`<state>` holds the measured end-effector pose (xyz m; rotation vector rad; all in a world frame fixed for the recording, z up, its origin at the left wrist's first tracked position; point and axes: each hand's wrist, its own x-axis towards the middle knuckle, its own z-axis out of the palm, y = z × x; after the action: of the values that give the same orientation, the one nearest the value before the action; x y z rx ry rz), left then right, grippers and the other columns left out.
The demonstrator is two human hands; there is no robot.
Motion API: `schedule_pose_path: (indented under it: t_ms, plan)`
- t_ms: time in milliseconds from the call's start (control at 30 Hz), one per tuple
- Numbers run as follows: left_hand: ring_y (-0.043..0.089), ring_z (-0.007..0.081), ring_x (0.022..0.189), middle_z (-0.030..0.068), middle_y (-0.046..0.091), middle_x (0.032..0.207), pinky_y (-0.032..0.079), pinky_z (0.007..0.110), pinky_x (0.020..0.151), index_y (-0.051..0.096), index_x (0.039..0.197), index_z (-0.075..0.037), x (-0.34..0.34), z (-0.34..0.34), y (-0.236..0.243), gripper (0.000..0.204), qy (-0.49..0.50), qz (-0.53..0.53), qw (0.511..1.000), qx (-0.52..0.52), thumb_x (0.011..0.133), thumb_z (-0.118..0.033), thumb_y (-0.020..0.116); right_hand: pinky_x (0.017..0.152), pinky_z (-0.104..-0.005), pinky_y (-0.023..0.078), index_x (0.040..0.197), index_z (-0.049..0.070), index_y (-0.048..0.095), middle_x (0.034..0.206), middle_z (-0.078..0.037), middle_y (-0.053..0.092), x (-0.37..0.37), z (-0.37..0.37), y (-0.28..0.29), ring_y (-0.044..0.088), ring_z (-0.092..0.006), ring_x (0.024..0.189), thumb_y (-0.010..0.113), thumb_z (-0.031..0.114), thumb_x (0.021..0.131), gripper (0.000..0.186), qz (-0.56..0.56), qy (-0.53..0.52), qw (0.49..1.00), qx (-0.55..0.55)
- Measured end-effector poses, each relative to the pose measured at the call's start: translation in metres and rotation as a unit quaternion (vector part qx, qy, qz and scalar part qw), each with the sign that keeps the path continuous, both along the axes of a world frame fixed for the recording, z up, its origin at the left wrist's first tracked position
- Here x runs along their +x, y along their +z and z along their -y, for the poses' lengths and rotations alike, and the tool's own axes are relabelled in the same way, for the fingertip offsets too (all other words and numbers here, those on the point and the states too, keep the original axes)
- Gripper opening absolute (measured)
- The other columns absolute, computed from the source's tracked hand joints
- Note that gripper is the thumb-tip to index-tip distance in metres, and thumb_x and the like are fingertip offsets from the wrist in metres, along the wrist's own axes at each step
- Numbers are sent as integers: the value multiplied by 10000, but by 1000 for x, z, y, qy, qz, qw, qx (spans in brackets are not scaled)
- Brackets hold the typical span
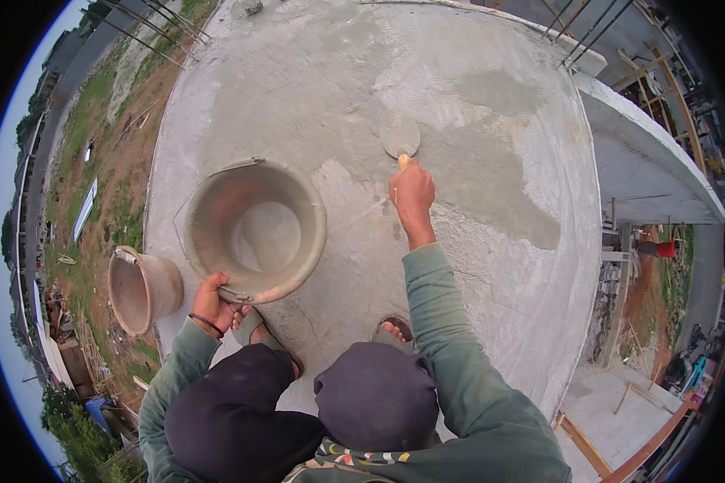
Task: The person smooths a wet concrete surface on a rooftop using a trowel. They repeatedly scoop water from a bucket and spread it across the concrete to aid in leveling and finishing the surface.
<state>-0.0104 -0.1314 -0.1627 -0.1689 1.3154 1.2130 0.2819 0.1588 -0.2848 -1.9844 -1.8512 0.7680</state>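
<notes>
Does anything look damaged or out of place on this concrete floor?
The smaller bucket stands close to the concrete floor's left edge, so it could perhaps fall. Faint crack-like lines also show beside the right sleeve.

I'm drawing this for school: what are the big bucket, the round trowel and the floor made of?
Big bucket: plastic or rubber, probably; dull, thick-rimmed, gray-smeared.
Round trowel: likely metal, flat and gray-coated, with a yellowish handle, maybe wood.
Floor: seems concrete; matte, gray, with darker patches.
</notes>
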Motion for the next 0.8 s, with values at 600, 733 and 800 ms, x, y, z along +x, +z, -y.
schedule_pose_path:
  t_ms: [600,733,800]
  plan:
    - [618,283,1080,95,604,1163,553,483,931,538,1164,-48,-37,40,-55,295,158,-102,982,-18,871,-85,554,678,-511,551,1079,-29,602,823,-233,674,6,2,-15,685,-430,787,607,156,868,281,46,-65,990,114]
    - [624,281,1076,95,609,1151,558,490,920,536,1165,-44,-46,45,-64,300,167,-95,981,-13,868,-81,551,694,-511,542,1073,-43,599,829,-226,677,9,12,-19,681,-433,788,609,152,867,284,56,-2,996,69]
    - [627,279,1072,95,612,1146,561,485,914,534,1169,-41,-53,50,-67,310,177,-97,979,-15,862,-78,554,707,-511,536,1067,-49,596,825,-226,678,0,6,-19,677,-436,790,610,147,865,282,6,62,994,94]
